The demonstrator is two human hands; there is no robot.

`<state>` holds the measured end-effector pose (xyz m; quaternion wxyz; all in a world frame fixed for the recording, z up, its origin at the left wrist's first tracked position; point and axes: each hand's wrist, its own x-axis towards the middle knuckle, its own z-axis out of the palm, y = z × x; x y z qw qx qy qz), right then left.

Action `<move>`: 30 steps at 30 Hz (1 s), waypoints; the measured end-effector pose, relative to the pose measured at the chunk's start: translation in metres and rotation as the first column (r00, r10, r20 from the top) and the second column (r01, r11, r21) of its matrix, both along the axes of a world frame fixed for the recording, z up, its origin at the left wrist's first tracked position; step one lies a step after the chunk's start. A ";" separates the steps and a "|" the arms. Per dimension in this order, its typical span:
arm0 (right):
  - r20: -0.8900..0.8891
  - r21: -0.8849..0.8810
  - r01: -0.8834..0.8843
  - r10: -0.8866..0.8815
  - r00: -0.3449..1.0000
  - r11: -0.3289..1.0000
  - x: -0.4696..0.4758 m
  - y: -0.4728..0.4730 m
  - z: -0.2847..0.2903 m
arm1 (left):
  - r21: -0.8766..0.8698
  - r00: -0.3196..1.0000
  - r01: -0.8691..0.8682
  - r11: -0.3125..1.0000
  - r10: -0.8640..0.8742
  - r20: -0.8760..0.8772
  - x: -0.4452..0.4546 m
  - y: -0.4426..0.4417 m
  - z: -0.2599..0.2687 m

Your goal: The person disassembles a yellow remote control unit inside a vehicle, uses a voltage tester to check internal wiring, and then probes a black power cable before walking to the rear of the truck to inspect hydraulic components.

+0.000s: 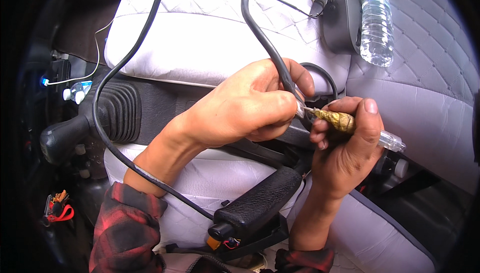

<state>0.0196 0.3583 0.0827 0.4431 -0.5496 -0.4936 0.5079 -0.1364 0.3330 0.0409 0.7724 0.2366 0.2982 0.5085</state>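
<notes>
My left hand (240,104) holds a thick black cable (262,40), which runs down between the thumb and fingers. A small whitish patch shows on the cable by the thumb tip. My right hand (348,138) grips a thin-tipped hand tool (339,120), its front wrapped in yellowish material and its clear plastic end sticking out behind. The tool's fine metal tip meets or nearly meets the whitish patch; exact contact cannot be told. The cable loops across the left forearm towards a black padded lever or armrest (258,194).
A gear lever (63,138) with a ribbed boot stands at left. Light quilted seats (180,44) lie ahead and below. A water bottle (377,25) and sunglasses (318,1) rest at upper right. A white charging cord (98,52) and keys with a red strap (62,213) are at left.
</notes>
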 end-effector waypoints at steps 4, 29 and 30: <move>-0.037 0.003 0.057 -0.057 0.998 0.998 -0.002 -0.002 -0.002 | 0.009 1.000 -0.007 1.000 0.006 0.006 0.001 -0.001 -0.002; 0.151 0.165 0.107 -0.132 0.980 0.980 -0.016 -0.014 0.000 | -0.015 1.000 -0.027 1.000 0.026 -0.009 0.002 0.000 -0.001; 0.144 0.180 0.105 -0.131 0.981 0.978 -0.016 -0.013 -0.001 | -0.016 1.000 -0.020 1.000 0.020 -0.003 0.002 0.000 -0.001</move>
